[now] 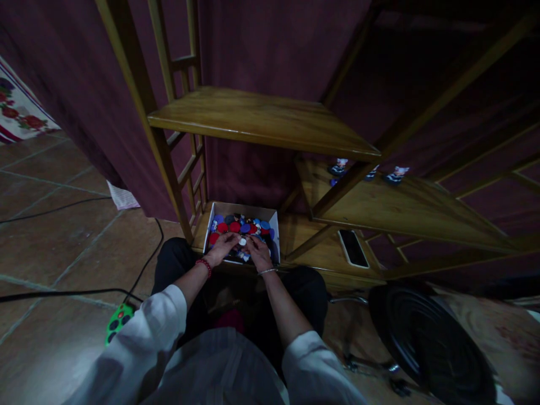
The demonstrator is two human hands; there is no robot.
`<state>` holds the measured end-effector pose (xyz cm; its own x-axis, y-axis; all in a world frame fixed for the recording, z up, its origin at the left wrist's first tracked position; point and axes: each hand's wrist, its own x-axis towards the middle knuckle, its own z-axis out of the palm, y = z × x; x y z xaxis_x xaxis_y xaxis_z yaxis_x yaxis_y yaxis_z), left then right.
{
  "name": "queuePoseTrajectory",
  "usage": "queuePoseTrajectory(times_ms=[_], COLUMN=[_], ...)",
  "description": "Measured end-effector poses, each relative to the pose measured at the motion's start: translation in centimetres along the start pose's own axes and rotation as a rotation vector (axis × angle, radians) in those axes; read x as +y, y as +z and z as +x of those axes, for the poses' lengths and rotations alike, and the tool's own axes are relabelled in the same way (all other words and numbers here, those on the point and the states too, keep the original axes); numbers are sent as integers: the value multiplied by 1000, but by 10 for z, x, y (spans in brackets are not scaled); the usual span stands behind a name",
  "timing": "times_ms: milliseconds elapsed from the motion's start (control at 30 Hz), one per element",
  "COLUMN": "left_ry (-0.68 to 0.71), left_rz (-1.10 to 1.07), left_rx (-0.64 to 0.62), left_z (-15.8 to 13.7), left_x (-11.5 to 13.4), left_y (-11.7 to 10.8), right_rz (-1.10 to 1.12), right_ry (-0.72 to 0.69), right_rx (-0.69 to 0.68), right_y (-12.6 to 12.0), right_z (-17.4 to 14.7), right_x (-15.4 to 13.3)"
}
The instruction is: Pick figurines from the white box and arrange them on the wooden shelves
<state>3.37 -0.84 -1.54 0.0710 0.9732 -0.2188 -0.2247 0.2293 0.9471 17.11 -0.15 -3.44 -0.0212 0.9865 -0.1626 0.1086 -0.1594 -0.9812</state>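
Over an open white box on the lowest shelf, my left hand and my right hand meet with fingers closed on a small object with a round white part. My fingers cover most of it, so its kind cannot be made out. Inside the box lie many small pieces with round bases, such as a red one, a blue one and a light blue one. Small figurines, one pink-and-black striped and another like it, stand on the middle shelf to the right.
A wooden shelf board juts out above the box. Right of the box lies a phone-like dark slab with a white edge. A black round stool stands at right. Cables and a green power strip lie on the left floor.
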Motion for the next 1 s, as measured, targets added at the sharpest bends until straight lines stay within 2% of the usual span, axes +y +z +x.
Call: queuePoseTrajectory(times_ms=[300,700,1000], left_ry=[-22,2,-29], left_rz=[24,-18,-30], left_rx=[13,-49,-10], left_z=[-4,-1,0], left_x=[5,2,2], left_y=[0,-3,-2], right_rz=[-1,48,43], right_ry=[-15,-11,-13], right_rx=[13,19,6], right_y=[1,1,2], right_z=[-3,-2,-2], right_x=[-5,1,2])
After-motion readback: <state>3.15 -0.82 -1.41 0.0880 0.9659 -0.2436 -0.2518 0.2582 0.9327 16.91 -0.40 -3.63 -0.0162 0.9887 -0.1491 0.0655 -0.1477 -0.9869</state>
